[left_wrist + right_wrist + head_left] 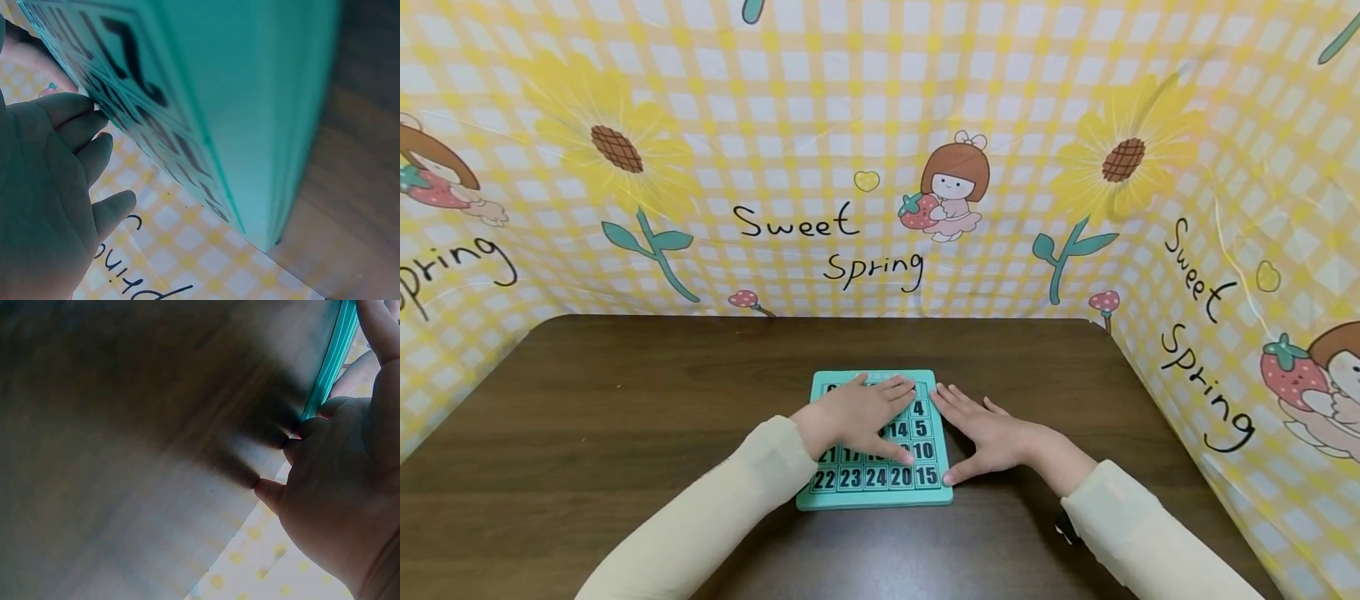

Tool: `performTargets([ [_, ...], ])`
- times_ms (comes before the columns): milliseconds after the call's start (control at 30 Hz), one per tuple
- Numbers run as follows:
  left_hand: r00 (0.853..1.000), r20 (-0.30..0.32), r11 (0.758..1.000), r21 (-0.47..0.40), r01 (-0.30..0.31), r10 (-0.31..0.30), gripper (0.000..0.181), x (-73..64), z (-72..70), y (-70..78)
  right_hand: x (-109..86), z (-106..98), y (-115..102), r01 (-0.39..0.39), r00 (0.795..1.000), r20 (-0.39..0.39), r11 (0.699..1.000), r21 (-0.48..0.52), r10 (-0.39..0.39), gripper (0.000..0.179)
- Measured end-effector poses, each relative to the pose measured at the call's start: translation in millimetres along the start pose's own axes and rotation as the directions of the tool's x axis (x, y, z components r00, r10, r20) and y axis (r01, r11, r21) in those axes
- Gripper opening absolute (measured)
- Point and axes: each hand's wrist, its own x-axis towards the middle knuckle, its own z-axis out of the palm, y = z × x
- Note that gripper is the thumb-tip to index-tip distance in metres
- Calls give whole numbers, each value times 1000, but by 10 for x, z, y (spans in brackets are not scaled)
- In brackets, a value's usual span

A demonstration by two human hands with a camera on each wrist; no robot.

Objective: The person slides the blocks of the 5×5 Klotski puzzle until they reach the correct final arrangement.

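A teal number slide puzzle (880,497) lies flat on the table, its tiles bearing black numbers. Over its upper middle spreads my left hand (859,414), fingers straight and thumb apart, covering several tiles. In the left wrist view the left hand (47,181) is beside the puzzle's face (206,125), with the fingertips close to the tiles. My right hand (992,433) lies along the puzzle's right edge, thumb near the lower right corner and fingers near the upper one. From the right wrist, the right hand's (337,469) fingertips meet the tabletop and the puzzle's side (328,369).
The dark wood table (625,400) extends around the puzzle. A yellow checked cloth (805,125) printed with flowers and "Sweet Spring" hangs behind it and along both sides. A small black object (1066,528) shows beneath the right sleeve.
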Motion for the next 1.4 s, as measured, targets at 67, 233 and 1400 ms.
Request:
performTargets([
  [67,1000,-1,1000,3,4,-4,102,-20,9,-18,2,2,1,-1,1000,-1,1000,-5,1,116],
  [233,1000,-3,1000,-6,24,-24,103,-85,35,-74,-1,6,-3,-2,1000,-6,1000,-2,2,117],
  [1400,997,-40,998,-6,-69,69,94,-191,85,66,0,-3,-14,-16,1000,-1,1000,-8,16,117],
])
